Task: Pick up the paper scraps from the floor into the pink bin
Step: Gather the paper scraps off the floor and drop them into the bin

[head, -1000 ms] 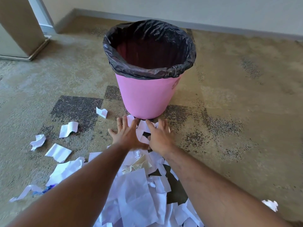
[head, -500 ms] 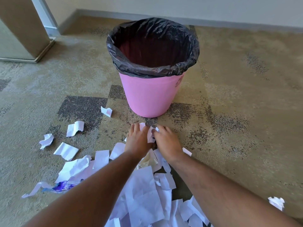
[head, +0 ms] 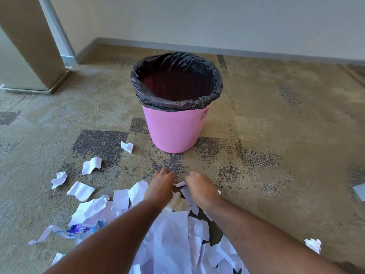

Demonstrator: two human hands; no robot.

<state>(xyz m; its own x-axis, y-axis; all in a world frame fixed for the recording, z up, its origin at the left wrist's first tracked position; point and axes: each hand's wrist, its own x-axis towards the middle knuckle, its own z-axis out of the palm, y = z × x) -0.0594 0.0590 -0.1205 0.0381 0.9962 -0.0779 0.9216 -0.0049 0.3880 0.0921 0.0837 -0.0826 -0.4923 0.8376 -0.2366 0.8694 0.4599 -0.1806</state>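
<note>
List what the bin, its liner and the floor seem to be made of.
Bin: probably plastic, with a smooth, matte pink wall of even colour.
Liner: thin black plastic film, glossy and crinkled, folded over the rim.
Floor: looks like low-pile carpet, a speckled tan surface with dark grey patches and no shine.

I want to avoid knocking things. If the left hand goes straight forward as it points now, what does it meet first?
Probably the pink bin: the left hand points at its base across bare carpet. Depth is uncertain.
</note>
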